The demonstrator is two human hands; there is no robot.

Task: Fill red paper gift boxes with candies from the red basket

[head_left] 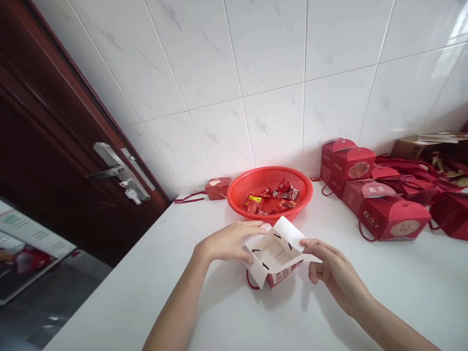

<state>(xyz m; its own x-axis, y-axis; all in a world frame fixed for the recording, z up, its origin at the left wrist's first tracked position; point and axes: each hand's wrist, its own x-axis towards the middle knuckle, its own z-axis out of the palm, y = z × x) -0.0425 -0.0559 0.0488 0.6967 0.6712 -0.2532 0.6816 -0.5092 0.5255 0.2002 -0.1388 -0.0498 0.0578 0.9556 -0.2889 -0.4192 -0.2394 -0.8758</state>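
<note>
A small red gift box with a white inside stands on the table with its top flaps folded outward. Nothing lies in it, and black cord ends show along its inner walls. My left hand grips the box's left side, thumb at the near edge and fingers towards the back. With thumb and forefinger, my right hand pinches a flap at the right; its other fingers are curled. A dark red cord handle hangs at the box's left. Just behind stands a red plastic basket with wrapped candies in it.
Several closed red gift boxes stand at the right, some stacked by the tiled wall. Behind them are red cords and an open cardboard box. A small red box sits left of the basket. A brown door is at the left.
</note>
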